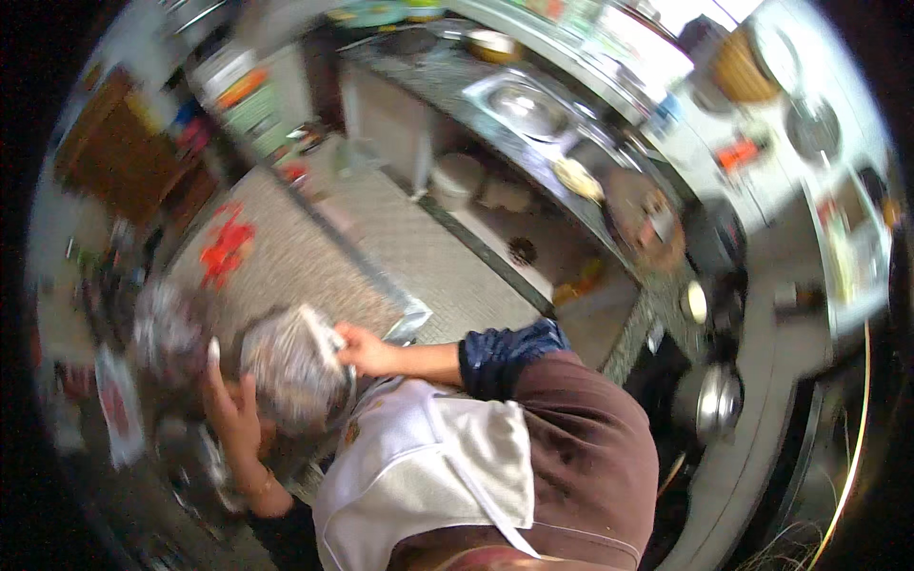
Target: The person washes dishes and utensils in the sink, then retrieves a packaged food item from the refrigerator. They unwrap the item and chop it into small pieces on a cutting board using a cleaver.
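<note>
A bulging clear plastic bag (289, 375) with pale brownish contents is in front of me, blurred by motion. My right hand (365, 350) pinches a whitish edge at its upper right side. On the other side of the bag, my left hand (234, 407) is raised with fingers apart and seems to hold nothing. Blur hides whether it touches the bag. A second clear plastic bag (166, 328) lies just beyond the left fingertips. Both bags are by the near end of a speckled brown tabletop (307, 250).
A red item (227, 246) lies on the tabletop. Across the tiled floor (457, 264) runs a dark stone counter (428, 86) with a metal sink (528, 107) and a round chopping board (643, 221). A lidded metal pot (714, 401) stands at right.
</note>
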Demonstrator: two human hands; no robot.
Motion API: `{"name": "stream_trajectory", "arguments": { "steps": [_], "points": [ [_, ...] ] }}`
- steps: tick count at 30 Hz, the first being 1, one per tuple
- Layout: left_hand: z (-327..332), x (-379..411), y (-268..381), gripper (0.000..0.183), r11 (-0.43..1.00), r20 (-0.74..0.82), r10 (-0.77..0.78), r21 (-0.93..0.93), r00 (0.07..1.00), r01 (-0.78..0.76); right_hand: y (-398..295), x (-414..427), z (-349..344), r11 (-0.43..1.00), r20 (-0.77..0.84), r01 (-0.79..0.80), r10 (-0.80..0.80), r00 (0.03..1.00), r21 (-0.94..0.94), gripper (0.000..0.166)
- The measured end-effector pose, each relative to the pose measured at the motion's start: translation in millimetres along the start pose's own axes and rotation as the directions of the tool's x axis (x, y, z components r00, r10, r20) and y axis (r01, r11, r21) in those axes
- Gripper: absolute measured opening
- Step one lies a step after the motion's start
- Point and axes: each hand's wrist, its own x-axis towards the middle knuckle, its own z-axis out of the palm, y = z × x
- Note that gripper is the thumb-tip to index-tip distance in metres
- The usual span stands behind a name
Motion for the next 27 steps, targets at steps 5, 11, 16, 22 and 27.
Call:
{"name": "stream_trajectory", "arguments": {
  "steps": [5,11,16,22,27],
  "points": [
    [45.1,15.1,-21.4,0.050,0.783,0.436,-0.119,-0.511,0.892,0.354,-2.2,-16.3,-16.7,0.996,-0.028,-0.072,0.070,0.997,-0.047,0.013],
    [87.0,30.9,-17.6,0.055,0.931,0.510,-0.229,-0.133,0.829,0.339,39.2,0.8,-32.5,0.935,-0.277,-0.252,0.181,0.944,-0.249,0.019],
    [104.2,47.9,37.7,0.053,0.972,0.271,0.233,-0.101,0.934,-0.213,-0.4,5.1,-36.6,0.978,-0.186,-0.208,0.210,0.960,0.034,0.036],
    [154.6,60.8,125.0,0.043,0.938,0.336,0.346,-0.120,0.876,-0.325,-76.5,-96.9,-179.4,0.957,-0.246,-0.227,0.268,0.931,0.181,0.036],
    [242.0,90.0,205.9,0.034,0.909,0.506,0.303,-0.407,0.808,-0.086,-96.4,-222.4,-311.2,0.347,-0.881,-0.811,-0.152,0.447,-0.471,0.036]
  ]
}}
